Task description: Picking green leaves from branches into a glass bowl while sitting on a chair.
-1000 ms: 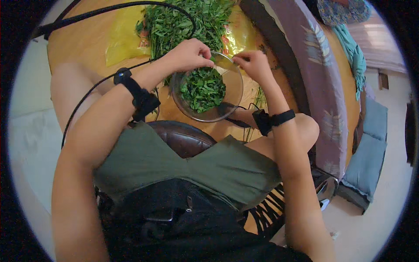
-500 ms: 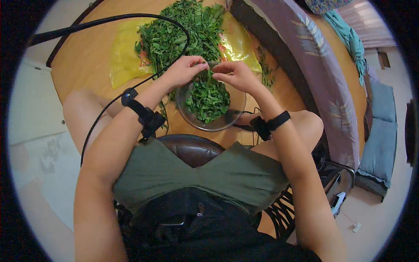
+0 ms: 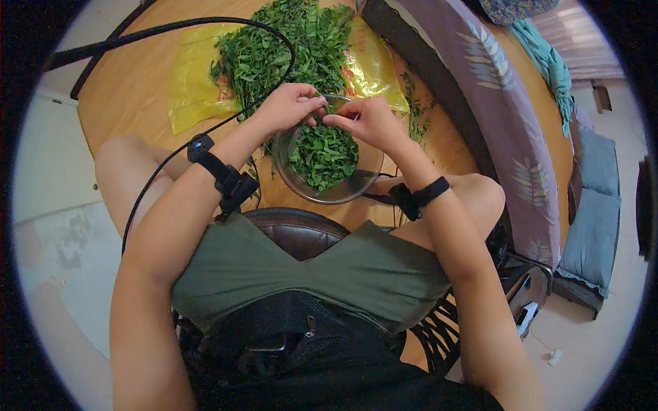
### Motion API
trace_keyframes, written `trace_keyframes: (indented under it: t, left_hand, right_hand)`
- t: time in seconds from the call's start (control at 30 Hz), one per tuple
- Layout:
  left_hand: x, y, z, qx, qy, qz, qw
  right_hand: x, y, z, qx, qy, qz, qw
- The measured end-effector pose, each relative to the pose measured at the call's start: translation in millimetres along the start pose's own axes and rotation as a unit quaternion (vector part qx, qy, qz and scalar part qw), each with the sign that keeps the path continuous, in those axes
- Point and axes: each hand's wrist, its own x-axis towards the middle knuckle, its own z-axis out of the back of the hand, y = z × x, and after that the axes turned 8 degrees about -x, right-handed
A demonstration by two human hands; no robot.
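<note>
Above the far rim of a clear bowl (image 3: 370, 161), my two hands work close together with a small green leafy sprig (image 3: 330, 108) between their fingertips. My left hand (image 3: 291, 108) is closed in a pinch at the sprig. Thumb and fingers of my right hand (image 3: 373, 123) are also pinched beside it, though what they grip is partly hidden. Picked green leaves (image 3: 322, 161) are heaped in the bowl. Just beyond the bowl, a large pile of leafy stems (image 3: 288, 51) lies on a yellow plastic bag (image 3: 188, 89).
A black cable (image 3: 164, 29) arches over the left side and runs down past my left forearm. Loose stems (image 3: 417, 113) lie on the wooden floor right of the bag. A bed edge with a mauve cover (image 3: 490, 89) curves along the right, with blue-grey cushions (image 3: 595, 212) beyond.
My right hand has turned slightly and its fingers have curled in more. Less of the sprig shows between the hands. The view has shifted a little.
</note>
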Motion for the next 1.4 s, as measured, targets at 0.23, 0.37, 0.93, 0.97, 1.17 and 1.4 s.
trace_keyframes:
  t: [0.23,0.37,0.93,0.97,1.17,1.4]
  left_hand:
    - [2.3,5.9,-0.8,0.004,-0.024,-0.017,1.000]
    - [2.6,5.0,-3.5,-0.001,-0.024,-0.010,1.000]
    - [10.8,21.0,25.2,0.260,-0.143,-0.076,0.952]
    - [11.7,22.3,25.8,0.261,-0.124,-0.069,0.955]
    - [10.0,27.0,14.0,0.277,0.003,-0.063,0.959]
    - [3.5,15.8,4.2,0.336,0.061,-0.093,0.935]
  right_hand:
    - [2.3,0.1,-7.8,-0.033,0.026,-0.046,0.998]
    - [1.5,-9.4,-16.2,-0.032,-0.019,-0.021,0.999]
    - [-7.4,-10.6,-11.3,-0.126,0.089,-0.008,0.988]
    - [-5.9,-11.4,-9.2,-0.125,0.094,-0.050,0.986]
    - [0.8,-11.8,-12.2,-0.060,-0.069,0.001,0.996]
    - [-5.4,-13.0,-13.8,-0.004,0.029,0.012,0.999]
